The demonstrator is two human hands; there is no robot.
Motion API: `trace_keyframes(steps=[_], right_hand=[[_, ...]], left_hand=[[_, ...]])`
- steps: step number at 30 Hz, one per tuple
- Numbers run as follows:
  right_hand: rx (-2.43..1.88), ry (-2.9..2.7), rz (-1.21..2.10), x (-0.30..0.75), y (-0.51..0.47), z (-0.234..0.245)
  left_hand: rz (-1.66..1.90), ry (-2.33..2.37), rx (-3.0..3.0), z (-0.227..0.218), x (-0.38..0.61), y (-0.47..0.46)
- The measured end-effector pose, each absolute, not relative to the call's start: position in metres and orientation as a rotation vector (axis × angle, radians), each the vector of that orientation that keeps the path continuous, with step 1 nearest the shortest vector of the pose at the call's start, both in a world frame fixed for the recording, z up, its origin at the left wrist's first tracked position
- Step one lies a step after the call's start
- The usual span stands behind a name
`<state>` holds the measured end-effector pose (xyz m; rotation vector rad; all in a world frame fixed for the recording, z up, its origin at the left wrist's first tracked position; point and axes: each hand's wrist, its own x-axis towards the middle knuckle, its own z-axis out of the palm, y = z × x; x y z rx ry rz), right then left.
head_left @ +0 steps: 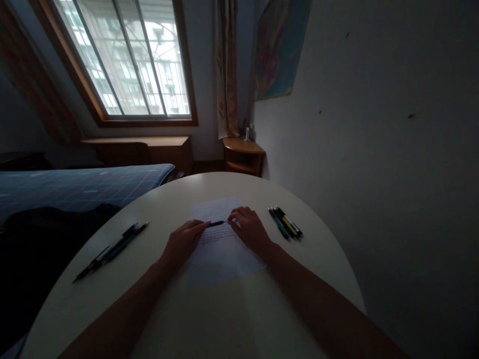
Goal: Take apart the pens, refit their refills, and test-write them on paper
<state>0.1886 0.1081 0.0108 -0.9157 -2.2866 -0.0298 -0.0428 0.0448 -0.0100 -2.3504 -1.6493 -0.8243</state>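
Round, cream, smooth-topped table (209, 319), under everything. White rectangular paper sheet (213, 271) with lines of writing on its far part, landmark for the rest. Loose row of long dark and green pens (121, 246) well to the left of the sheet, exact count unclear. Bare left hand (183, 242) over the sheet's left edge, thumb and fingers closed in a pinch on the pen's left end. Bare right hand (249, 227) over the sheet's right side, fingertips curled nearly together at the pen's thin end; can't tell if they grip it. Tight bunch of dark, green and yellow-marked pens (289, 224) just right of the sheet. Slim dark pen (216, 224), above the sheet's written part, roughly level between both hands. Step looks like two-handed work on the pen's thin end; next move likely calls for a steady left pinch and fine right fingertip control
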Motion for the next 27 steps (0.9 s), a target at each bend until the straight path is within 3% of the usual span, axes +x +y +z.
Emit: trace_keyframes(steps=[27], right_hand=[[-0.829, -2.292, 0.085, 0.1900, 0.1055, 0.0085]], left_hand=[[-0.847, -1.572, -2.374, -0.0128, -0.0428, 0.0456]])
